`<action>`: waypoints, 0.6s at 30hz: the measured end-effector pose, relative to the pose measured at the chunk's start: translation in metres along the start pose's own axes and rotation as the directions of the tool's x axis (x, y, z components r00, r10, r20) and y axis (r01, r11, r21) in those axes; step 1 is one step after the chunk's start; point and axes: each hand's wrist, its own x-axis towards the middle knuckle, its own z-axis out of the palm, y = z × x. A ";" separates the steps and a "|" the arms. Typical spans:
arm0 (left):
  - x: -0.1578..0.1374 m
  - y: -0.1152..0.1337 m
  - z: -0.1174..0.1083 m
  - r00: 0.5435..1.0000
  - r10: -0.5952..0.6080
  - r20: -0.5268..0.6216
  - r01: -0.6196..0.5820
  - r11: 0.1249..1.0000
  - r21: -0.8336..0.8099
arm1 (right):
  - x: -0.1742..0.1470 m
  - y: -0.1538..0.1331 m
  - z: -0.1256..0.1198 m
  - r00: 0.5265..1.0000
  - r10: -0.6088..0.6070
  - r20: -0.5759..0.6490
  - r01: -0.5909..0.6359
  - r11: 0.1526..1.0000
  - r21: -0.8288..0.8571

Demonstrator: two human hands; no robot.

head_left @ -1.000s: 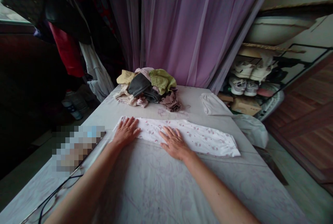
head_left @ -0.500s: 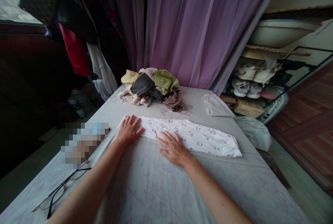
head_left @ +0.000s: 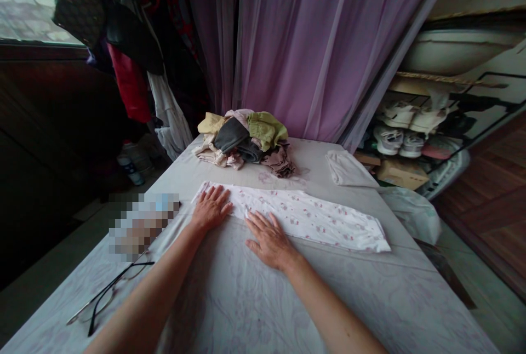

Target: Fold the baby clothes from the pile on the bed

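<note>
A pair of white pants with a small reddish print (head_left: 324, 218) lies flat, folded lengthwise, across the table. My left hand (head_left: 211, 207) rests with fingers spread on its wider left end. Palm down, my right hand (head_left: 269, 238) touches the near edge around the middle, its fingertips on the fabric and its fingers stretched out. Neither hand grips anything. Behind the pants sits a heap of folded clothes (head_left: 235, 137) in yellow, green, dark grey and brownish pink.
The table (head_left: 255, 310) has a pale floral cover. Eyeglasses (head_left: 107, 288) and a pixelated object (head_left: 142, 228) lie at the left. A white folded cloth (head_left: 349, 169) is at the far right edge, near a shoe rack (head_left: 411, 118). A purple curtain (head_left: 296, 47) hangs behind.
My right hand has slid slightly left and nearer along the pants' near edge. My left hand stays on the left end. The whole view has shifted slightly.
</note>
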 end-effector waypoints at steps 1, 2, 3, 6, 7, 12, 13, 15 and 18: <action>0.000 0.002 -0.001 1.000 -0.012 -0.003 0.012 1.000 0.004 | 0.001 0.000 -0.002 1.000 -0.003 -0.007 0.003 1.000 0.008; -0.001 0.003 -0.001 1.000 -0.029 -0.008 0.029 1.000 0.011 | 0.003 0.000 -0.003 1.000 0.003 -0.018 -0.002 1.000 0.018; -0.001 0.004 -0.002 0.999 -0.046 -0.016 0.047 0.999 0.018 | 0.006 0.000 -0.005 0.999 0.017 -0.034 -0.016 1.000 0.027; 0.000 -0.001 -0.006 0.992 -0.107 -0.070 0.109 0.994 0.027 | 0.015 -0.002 -0.008 0.992 0.080 -0.102 -0.076 0.996 0.038; 0.000 -0.005 -0.008 0.987 -0.132 -0.092 0.134 0.991 0.018 | 0.016 -0.002 -0.008 0.987 0.098 -0.125 -0.094 0.995 0.037; 0.002 -0.039 -0.025 0.930 -0.354 -0.102 0.353 0.935 -0.033 | 0.012 -0.004 0.005 0.955 0.193 -0.223 -0.194 0.981 0.018; 0.003 -0.044 -0.028 0.922 -0.379 -0.082 0.378 0.925 -0.031 | 0.010 -0.004 0.008 0.948 0.203 -0.244 -0.207 0.978 0.010; 0.006 -0.050 -0.034 0.918 -0.395 -0.034 0.395 0.919 -0.019 | 0.007 -0.004 0.013 0.938 0.200 -0.283 -0.209 0.978 -0.005; 0.012 -0.051 -0.041 0.907 -0.420 0.030 0.420 0.907 -0.019 | 0.005 -0.003 0.017 0.931 0.166 -0.326 -0.184 0.983 -0.025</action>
